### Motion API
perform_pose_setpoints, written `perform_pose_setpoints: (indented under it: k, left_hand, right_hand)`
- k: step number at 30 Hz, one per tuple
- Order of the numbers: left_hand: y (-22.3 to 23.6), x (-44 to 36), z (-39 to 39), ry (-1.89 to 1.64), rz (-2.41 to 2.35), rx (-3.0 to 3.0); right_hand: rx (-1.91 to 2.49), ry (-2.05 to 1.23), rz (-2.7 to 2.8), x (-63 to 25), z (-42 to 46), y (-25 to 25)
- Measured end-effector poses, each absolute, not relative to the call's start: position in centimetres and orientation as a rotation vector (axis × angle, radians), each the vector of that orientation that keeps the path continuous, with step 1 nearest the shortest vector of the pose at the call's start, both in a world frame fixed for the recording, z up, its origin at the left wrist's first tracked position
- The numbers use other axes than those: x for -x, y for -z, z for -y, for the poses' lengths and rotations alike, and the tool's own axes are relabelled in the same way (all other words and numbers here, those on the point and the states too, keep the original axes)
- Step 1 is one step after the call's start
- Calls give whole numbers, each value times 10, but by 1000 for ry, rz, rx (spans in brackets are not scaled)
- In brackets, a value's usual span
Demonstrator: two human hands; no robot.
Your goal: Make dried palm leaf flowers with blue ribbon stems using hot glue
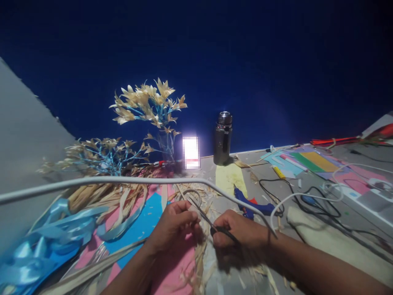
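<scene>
My right hand (236,231) is closed around the black handles of a pair of scissors (207,217). The narrow blades point up and to the left, past the fingertips of my left hand. My left hand (178,221) is closed in a pinch just left of the blades; what it pinches, if anything, is too small to make out. A thin, pale curved strip (196,192) arcs above the left fingers. Beneath both hands lie scattered dry, straw-coloured husk scraps (202,256) and a pink sheet (172,270).
Husk flowers on blue stems (147,102) stand at the back left, beside a dark flask (223,139). Blue ribbon (46,241) piles at left. A blue glue gun (253,207), dark cables (319,205) and a power strip (368,209) lie right. A white cable (123,180) crosses in front.
</scene>
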State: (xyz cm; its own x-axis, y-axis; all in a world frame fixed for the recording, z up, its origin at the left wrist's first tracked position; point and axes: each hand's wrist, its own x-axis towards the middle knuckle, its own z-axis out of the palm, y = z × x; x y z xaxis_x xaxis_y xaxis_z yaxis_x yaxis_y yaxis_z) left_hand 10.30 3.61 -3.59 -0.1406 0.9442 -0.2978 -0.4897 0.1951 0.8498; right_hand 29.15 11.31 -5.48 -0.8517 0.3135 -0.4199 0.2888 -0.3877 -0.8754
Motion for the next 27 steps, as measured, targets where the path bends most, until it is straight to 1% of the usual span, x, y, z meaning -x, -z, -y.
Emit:
perform_pose_setpoints:
  k: [3,8,11,14,16,21,27]
  left_hand:
    - [39,-101,-36,-1341,-1111,-599]
    - [41,-95,-35,-1272,-1061,-729]
    - [38,-97,-33,-1254,-1052,-756]
    - [36,-106,-31,-1268,-967,-665]
    - [37,-113,-29,-1286,-901,-590]
    - [37,-124,-26,-1226,-906,-466]
    - [42,-130,-22,-1136,-987,-500]
  right_hand:
    - [897,-2488,1739,-292,-115,60]
    - [797,-2581,1675,-289,-118,73]
    - [783,-2421,1612,-285,-121,69]
    - [761,-2174,1569,-283,-122,57]
    - [765,-2077,1547,-284,-122,51]
    - [690,-1984,1575,-287,-121,49]
    - [730,-1984,1638,-286,-118,50]
